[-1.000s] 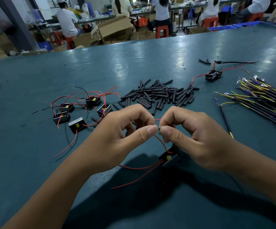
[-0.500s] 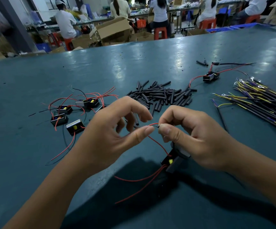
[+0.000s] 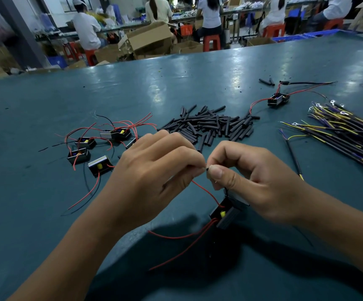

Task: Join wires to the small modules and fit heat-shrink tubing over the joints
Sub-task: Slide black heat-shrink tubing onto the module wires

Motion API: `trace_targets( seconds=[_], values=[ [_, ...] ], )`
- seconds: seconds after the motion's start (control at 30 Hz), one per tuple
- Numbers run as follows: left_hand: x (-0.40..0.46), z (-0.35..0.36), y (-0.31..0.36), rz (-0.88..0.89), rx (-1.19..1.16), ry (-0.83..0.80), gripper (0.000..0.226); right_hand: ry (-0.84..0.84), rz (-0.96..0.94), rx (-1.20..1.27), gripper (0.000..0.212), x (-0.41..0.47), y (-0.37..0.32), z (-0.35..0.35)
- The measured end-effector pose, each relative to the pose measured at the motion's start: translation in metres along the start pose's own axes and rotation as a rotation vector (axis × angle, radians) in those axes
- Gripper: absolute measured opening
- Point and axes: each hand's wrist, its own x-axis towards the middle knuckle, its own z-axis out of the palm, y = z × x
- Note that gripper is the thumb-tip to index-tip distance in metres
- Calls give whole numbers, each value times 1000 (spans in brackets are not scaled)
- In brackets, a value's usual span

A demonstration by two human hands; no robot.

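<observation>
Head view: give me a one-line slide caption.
Both hands, left and right, pinch a red wire from a small module above the table, tubing pile behind.

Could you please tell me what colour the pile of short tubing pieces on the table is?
Black. The tubing pieces show clearly in the head view.

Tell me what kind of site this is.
Most likely a small electronics assembly workshop. On the green workbench lie a pile of cut heat-shrink tubing, wired small modules and a wire bundle; behind it, seated workers at benches and open cartons.
</observation>
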Motion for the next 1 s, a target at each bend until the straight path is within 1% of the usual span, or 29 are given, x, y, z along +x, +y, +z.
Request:
trace_targets(
  seconds=[0.07, 0.2, 0.3, 0.33, 0.4, 0.5, 0.67, 0.83, 1.0],
  values=[
    [0, -1, 2, -40, -47, -19, 16, 8, -8, -30, 14, -1, 0, 1],
    [-1, -2, 6, -220, -257, -90, 12, 49, -63, -167, 18, -1, 0, 2],
    [-2, -4, 6, -356, -389, -174, 10, 73, -86, -281, 20, -1, 1, 3],
    [-2, -6, 6, -377, -410, -210, 10, 72, -90, -301, 20, -1, 2, 3],
    [-3, -8, 4, -355, -360, -248, 12, 64, -103, -306, 20, -2, 2, 3],
    [-3, -9, 2, -280, -231, -250, 15, 61, -111, -303, 19, -2, 3, 3],
    [-2, -9, 5, -216, -139, -238, 15, 53, -116, -327, 19, -2, 3, 3],
    [-1, -11, 6, -174, -80, -208, 15, 55, -102, -258, 17, -1, 3, 2],
    [1, -8, 5, -88, -9, -169, 10, 43, -85, -235, 12, -1, 3, 2]
  ],
)
